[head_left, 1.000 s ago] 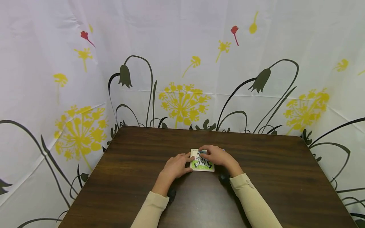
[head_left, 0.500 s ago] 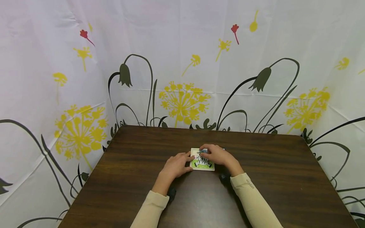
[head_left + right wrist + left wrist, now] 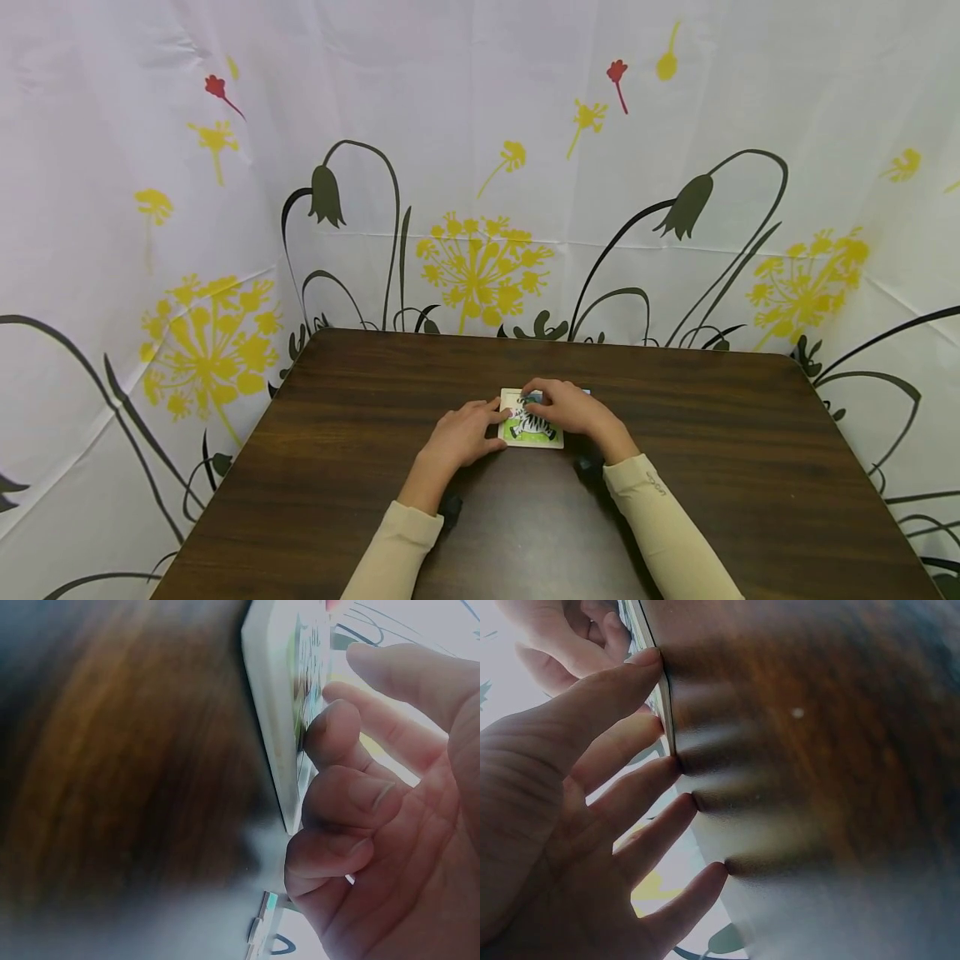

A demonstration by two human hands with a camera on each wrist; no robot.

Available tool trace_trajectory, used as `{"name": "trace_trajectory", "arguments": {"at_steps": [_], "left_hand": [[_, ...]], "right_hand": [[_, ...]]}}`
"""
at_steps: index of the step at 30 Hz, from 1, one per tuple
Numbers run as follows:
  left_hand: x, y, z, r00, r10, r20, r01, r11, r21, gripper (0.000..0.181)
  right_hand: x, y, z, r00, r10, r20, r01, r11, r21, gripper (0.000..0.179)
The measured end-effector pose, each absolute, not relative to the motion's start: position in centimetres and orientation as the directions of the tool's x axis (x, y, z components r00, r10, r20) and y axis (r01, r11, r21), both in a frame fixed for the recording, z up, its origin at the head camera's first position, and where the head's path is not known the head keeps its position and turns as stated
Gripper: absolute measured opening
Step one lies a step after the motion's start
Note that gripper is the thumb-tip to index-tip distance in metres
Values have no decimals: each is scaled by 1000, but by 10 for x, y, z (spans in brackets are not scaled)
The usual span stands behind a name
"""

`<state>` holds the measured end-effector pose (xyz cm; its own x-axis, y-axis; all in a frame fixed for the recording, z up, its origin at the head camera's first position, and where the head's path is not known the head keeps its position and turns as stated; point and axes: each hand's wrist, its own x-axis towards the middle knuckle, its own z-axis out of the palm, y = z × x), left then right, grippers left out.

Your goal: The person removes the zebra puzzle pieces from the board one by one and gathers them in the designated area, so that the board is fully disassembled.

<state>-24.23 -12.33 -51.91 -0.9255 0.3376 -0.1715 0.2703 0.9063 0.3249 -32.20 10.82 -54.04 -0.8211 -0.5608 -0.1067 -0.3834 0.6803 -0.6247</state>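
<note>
A small square zebra puzzle board (image 3: 531, 427), pale-edged with green at the bottom, lies on the dark wooden table. My left hand (image 3: 467, 433) braces its left side; in the left wrist view the thumb and nearest fingertips meet the board's edge (image 3: 665, 712), the other fingers spread straight onto the table. Over the upper right of the board, my right hand (image 3: 573, 408) touches the picture near the zebra's head, covering that corner. In the right wrist view its thumb and index finger (image 3: 382, 724) reach over the board, with its other fingers bent beside it.
A flat pale piece with a teal patch (image 3: 262, 919) lies on the table just past the right hand, mostly hidden by it in the head view. Behind the table (image 3: 420, 367) hangs a white curtain (image 3: 480, 100) with flower prints.
Both hands stay at the board. The right index finger shifts very slightly over the zebra's head; the whole head view drifts a little.
</note>
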Motion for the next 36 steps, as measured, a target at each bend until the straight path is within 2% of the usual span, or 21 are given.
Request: {"name": "trace_trajectory", "arguments": {"at_steps": [10,21,36], "left_hand": [[-243,-124,-519,-929,325,-175,259,912,319,62],[-241,-118,-519,-932,312,-188,255,927,274,62],[-241,-120,-519,-935,309,-174,257,929,267,62]], "right_hand": [[-324,101,-541,-804,-583,-111,-404,675,-617,27],[-325,99,-540,-799,-580,-161,-339,654,-677,24],[-328,89,-537,-806,-570,-161,-348,675,-650,23]]}}
